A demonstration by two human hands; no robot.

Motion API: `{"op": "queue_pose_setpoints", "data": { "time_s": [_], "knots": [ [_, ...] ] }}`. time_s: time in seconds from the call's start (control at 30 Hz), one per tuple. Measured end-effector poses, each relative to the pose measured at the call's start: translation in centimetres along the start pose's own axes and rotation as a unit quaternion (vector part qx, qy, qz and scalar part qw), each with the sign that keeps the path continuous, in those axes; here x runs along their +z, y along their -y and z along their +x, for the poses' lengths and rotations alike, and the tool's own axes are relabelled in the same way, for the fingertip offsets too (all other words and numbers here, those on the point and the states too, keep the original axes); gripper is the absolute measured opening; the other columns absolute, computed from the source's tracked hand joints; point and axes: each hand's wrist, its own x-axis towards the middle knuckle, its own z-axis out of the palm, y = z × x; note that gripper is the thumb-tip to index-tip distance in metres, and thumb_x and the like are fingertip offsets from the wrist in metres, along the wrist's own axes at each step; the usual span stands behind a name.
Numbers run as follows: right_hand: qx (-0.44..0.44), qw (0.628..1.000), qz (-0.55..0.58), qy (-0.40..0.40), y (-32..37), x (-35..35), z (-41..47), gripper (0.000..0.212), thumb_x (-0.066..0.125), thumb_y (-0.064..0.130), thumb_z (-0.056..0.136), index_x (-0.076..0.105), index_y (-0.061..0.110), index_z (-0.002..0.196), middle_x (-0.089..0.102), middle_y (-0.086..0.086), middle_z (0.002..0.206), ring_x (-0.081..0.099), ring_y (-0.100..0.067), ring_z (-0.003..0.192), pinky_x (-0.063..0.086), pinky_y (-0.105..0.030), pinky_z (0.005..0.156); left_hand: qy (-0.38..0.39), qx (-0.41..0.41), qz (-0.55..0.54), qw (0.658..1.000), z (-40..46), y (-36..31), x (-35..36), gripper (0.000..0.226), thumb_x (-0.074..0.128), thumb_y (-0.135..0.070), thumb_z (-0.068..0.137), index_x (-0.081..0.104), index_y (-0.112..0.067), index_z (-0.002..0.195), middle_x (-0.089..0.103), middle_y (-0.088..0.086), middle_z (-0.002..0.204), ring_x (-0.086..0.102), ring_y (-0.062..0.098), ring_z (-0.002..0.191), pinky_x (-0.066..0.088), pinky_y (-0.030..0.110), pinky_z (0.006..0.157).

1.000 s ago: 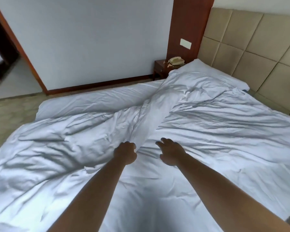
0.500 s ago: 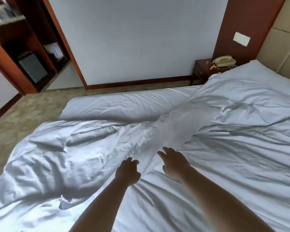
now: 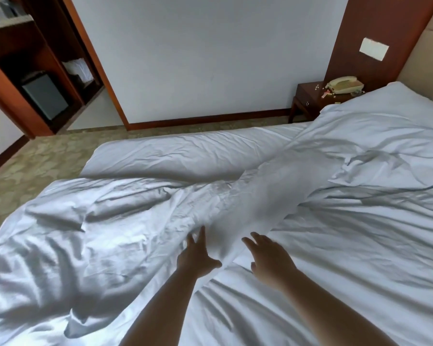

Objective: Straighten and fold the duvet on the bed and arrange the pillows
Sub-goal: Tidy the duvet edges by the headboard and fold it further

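A crumpled white duvet [image 3: 115, 233] covers the bed, with a bunched ridge [image 3: 255, 196] running diagonally from the middle toward the headboard. My left hand [image 3: 196, 255] lies on the near end of that ridge with fingers spread and straight, gripping nothing. My right hand [image 3: 268, 255] hovers just right of the ridge with fingers loosely extended, over the flatter sheet. A white pillow [image 3: 395, 101] lies at the head of the bed on the right, partly under the duvet.
A dark wooden nightstand [image 3: 308, 96] with a beige telephone [image 3: 345, 84] stands beside the bed head. A padded headboard [image 3: 430, 66] is at the far right. Patterned carpet [image 3: 35, 161] and a wooden wardrobe [image 3: 30, 71] with a dark safe lie to the left.
My left hand has let go of the duvet ridge and opened, its fingers now spread flat. My view has swung left, bringing the wardrobe into sight.
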Motion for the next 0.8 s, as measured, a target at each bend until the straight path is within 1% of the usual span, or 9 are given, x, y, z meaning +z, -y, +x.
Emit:
{"op": "queue_pose_setpoints", "data": {
  "time_s": [0.1,0.2,0.3,0.43,0.5,0.53,0.63,0.7,0.8],
  "knots": [
    [0.018,1.0,0.001,0.005,0.1,1.0,-0.6,0.064,0.048,0.017,0.094,0.017,0.022,0.15,0.013,-0.002,0.158,0.019,-0.021,0.143,0.024,-0.034,0.113,0.03,-0.04,-0.058,0.997,0.3,0.7,0.0,0.12,0.075,-0.043,0.073,-0.01,-0.011,0.151,0.037,0.017,0.146,0.04,0.03,0.133,0.038,0.035,0.106],
    [0.024,1.0,0.003,0.006,0.5,1.2,-1.7,0.069,0.048,0.011,0.092,0.014,0.022,0.151,0.009,-0.004,0.159,0.015,-0.021,0.145,0.023,-0.033,0.114,0.065,-0.024,-0.059,0.996,-0.6,0.6,-0.1,0.078,0.071,-0.027,0.076,0.034,-0.001,0.139,0.052,0.013,0.13,0.052,0.028,0.118,0.046,0.028,0.088],
    [0.014,0.999,-0.013,-0.028,1.2,0.2,-2.7,0.081,0.054,0.01,0.089,0.006,0.025,0.153,-0.006,-0.007,0.16,0.008,-0.021,0.147,0.018,-0.033,0.116,0.067,0.07,-0.011,0.995,-3.8,-0.8,-0.1,0.046,0.061,-0.014,0.076,0.056,-0.004,0.121,0.062,0.011,0.112,0.059,0.028,0.103,0.049,0.03,0.079],
    [-0.035,0.993,-0.098,-0.062,2.3,-2.6,-3.8,0.087,0.055,0.011,0.088,-0.001,0.03,0.153,-0.021,-0.006,0.158,-0.009,-0.023,0.147,0.004,-0.039,0.12,0.045,0.214,0.15,0.964,-9.8,-2.4,-1.0,0.038,0.051,-0.005,0.081,0.056,-0.012,0.118,0.061,0.01,0.118,0.059,0.031,0.109,0.048,0.032,0.086],
    [-0.072,0.981,-0.18,-0.006,2.6,-3.4,-4.5,0.068,0.051,0.023,0.092,0.018,0.028,0.152,-0.01,-0.007,0.16,-0.008,-0.023,0.148,-0.004,-0.042,0.119,0.053,0.267,0.229,0.935,-12.7,-2.0,-1.4,0.032,0.049,-0.003,0.083,0.056,-0.009,0.114,0.06,0.013,0.119,0.058,0.033,0.11,0.046,0.033,0.089],
    [-0.083,0.974,-0.212,0.024,2.9,-3.5,-4.9,0.059,0.052,0.03,0.092,0.032,0.027,0.147,0.006,-0.008,0.16,0.001,-0.023,0.148,-0.005,-0.043,0.118,0.056,0.282,0.257,0.923,-13.9,-1.5,-1.8,0.029,0.049,-0.002,0.084,0.056,-0.008,0.112,0.06,0.013,0.118,0.058,0.034,0.109,0.045,0.034,0.089],
    [-0.071,0.959,-0.262,0.077,4.2,-4.4,-7.5,0.033,0.052,0.03,0.089,0.06,0.024,0.121,0.06,-0.002,0.126,0.049,-0.021,0.126,0.012,-0.038,0.117,0.041,0.299,0.282,0.911,-16.7,0.0,-2.6,0.029,0.048,0.0,0.084,0.057,-0.009,0.11,0.059,0.011,0.116,0.057,0.031,0.109,0.043,0.033,0.093],
    [-0.036,0.962,-0.263,0.061,5.0,-6.0,-9.5,0.029,0.05,0.024,0.089,0.064,0.02,0.113,0.066,0.0,0.114,0.061,-0.021,0.111,0.037,-0.031,0.101,-0.003,0.316,0.276,0.908,-17.9,0.7,-2.9,0.033,0.047,0.001,0.084,0.056,-0.009,0.114,0.055,0.01,0.117,0.051,0.028,0.113,0.04,0.032,0.096],
    [0.037,0.973,-0.229,-0.006,5.1,-8.6,-12.4,0.03,0.044,0.024,0.09,0.056,0.016,0.117,0.065,-0.003,0.113,0.063,-0.024,0.105,0.046,-0.032,0.085,-0.067,0.291,0.194,0.934,-18.9,1.4,-3.3,0.044,0.046,-0.001,0.085,0.046,-0.011,0.127,0.044,0.008,0.125,0.045,0.028,0.116,0.045,0.038,0.092]
  ]
}}
